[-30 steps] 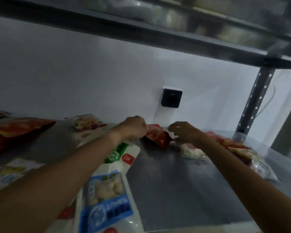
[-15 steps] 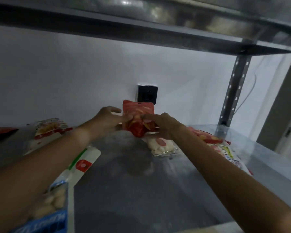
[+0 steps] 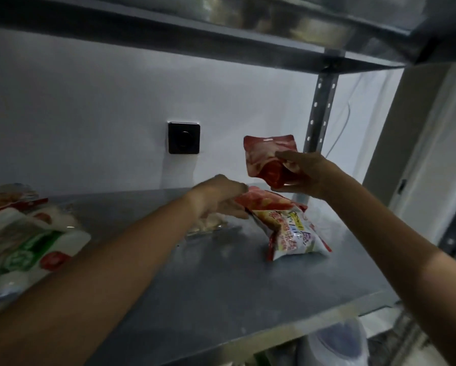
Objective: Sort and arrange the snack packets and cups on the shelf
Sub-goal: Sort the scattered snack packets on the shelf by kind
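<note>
My right hand [image 3: 304,171] holds a small red snack packet [image 3: 265,157] upright in the air, near the shelf's back right corner. Below it a red packet [image 3: 264,201] and a white packet with coloured lettering [image 3: 295,235] lie stacked on the grey metal shelf [image 3: 221,281]. My left hand [image 3: 217,198] reaches over the shelf with its fingers down by the edge of the lying red packet; what it grips is blurred. A clear pale packet [image 3: 208,224] lies partly under that hand.
White and green packets [image 3: 29,249] pile up at the left, with a red-trimmed one [image 3: 8,196] behind. A black wall socket [image 3: 184,137] sits on the white back wall. A perforated upright post [image 3: 319,109] stands at the back right. An upper shelf [image 3: 195,40] hangs overhead.
Both hands held the small red packet at the middle before. Now only my right hand holds it, carried right and higher, and my left hand has dropped toward the lying packets.
</note>
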